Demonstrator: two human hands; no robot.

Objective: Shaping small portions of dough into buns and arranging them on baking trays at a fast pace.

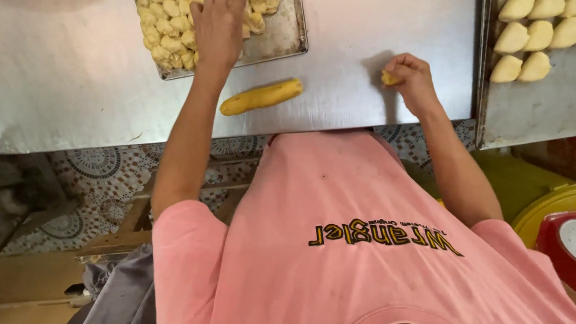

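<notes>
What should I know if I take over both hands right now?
Left hand: fingers down in the heap of small dough pieces in the left tray; grip unclear.
Right hand: closed on a dough piece over the metal table.
Dough roll: lies on the table between the hands.
Done: shaped pieces in rows on the right tray.
Left: the heap and the roll.

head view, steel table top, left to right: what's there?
Tray of small dough pieces with the left hand on it → yellow dough roll → right hand pinching a dough bit → tray of shaped pastries.
</notes>
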